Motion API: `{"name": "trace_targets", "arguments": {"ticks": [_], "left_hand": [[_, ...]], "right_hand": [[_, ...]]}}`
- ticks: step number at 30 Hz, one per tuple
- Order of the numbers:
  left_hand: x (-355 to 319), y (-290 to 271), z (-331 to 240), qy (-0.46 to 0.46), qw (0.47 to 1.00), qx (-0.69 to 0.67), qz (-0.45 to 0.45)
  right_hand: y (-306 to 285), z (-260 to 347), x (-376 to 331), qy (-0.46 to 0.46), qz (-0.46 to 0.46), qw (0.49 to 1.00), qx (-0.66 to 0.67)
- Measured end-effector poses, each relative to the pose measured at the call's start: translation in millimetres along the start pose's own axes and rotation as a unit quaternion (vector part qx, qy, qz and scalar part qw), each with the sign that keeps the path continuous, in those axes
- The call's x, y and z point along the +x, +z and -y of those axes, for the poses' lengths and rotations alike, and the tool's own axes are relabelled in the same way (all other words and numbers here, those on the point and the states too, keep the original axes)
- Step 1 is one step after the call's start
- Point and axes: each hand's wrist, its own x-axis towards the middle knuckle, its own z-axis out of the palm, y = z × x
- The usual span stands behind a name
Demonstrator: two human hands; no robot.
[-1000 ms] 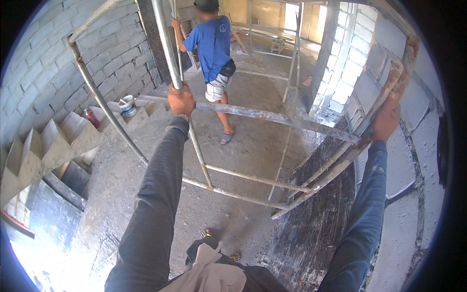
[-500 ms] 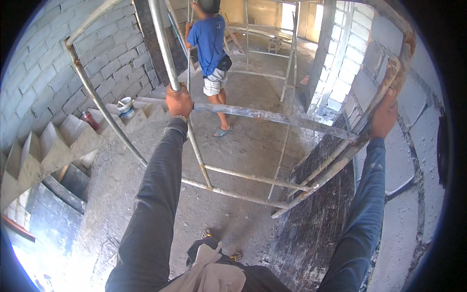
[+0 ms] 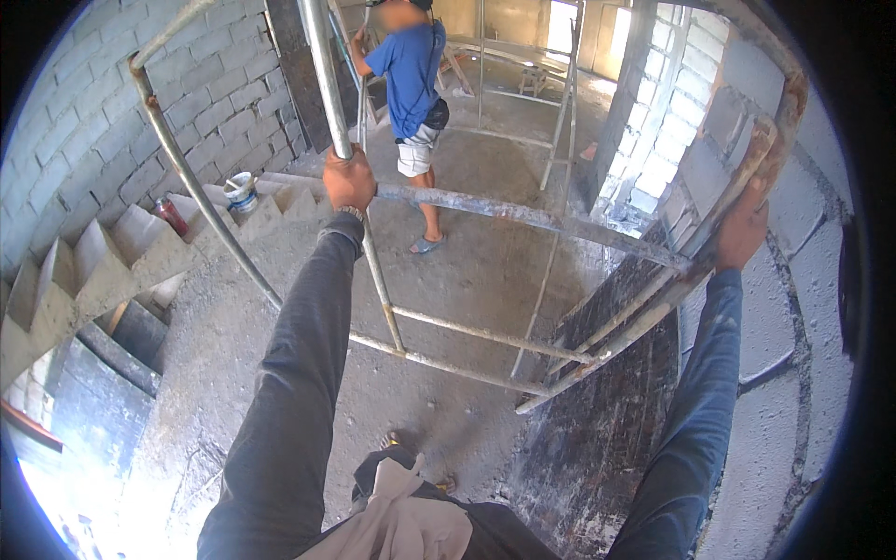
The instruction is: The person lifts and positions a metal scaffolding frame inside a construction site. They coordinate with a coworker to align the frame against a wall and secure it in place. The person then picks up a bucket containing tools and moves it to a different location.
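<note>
A metal scaffold frame (image 3: 485, 207) of worn, paint-spattered pipes stands tilted in front of me, between my outstretched arms. My left hand (image 3: 349, 180) is wrapped round one of its upright pipes, just where the flat crossbar joins. On the other side my right hand (image 3: 744, 227) grips the rusty side pipe (image 3: 761, 154) beside the block wall; its fingers are partly hidden behind the pipe. The frame's lower rails (image 3: 467, 373) slant across above the concrete floor.
Beyond the frame, a person in a blue shirt (image 3: 407, 79) stands near another scaffold (image 3: 560, 121). Concrete steps (image 3: 117, 247) on the left hold a red bottle (image 3: 170, 217) and a white bucket (image 3: 241, 192). A dark stained board (image 3: 607, 420) lies by the right block wall (image 3: 775, 308).
The view has shifted slightly, and my feet have changed position a little. Both hands keep their hold on the frame. The other person has turned and leaned slightly.
</note>
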Motion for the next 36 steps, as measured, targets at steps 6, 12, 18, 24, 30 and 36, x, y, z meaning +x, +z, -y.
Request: {"name": "trace_targets", "arguments": {"ticks": [6,12,18,24,30,36], "left_hand": [[-0.2,5.5,1.3,-0.029,0.999,-0.037,-0.009],[2.3,5.8,-2.5,-0.041,0.999,0.009,0.009],[2.3,7.2,-5.0,-0.016,1.000,0.003,0.020],[3.7,7.8,-2.2,-0.016,1.000,0.018,0.006],[3.2,3.7,-3.3,-0.024,0.999,0.009,0.022],[2.9,2.9,-4.7,-0.023,0.999,0.032,0.008]], "right_hand": [[3.3,-4.6,2.1,-0.008,0.005,1.000,-0.019],[8.1,0.9,-0.6,-0.014,-0.006,1.000,-0.012],[11.3,-5.4,2.0,-0.006,0.000,1.000,-0.008],[11.3,-7.4,1.6,-0.008,-0.010,1.000,-0.015],[8.0,-3.9,0.8,0.004,-0.004,1.000,-0.014],[4.3,1.8,0.6,0.039,0.022,0.999,-0.019]]}}
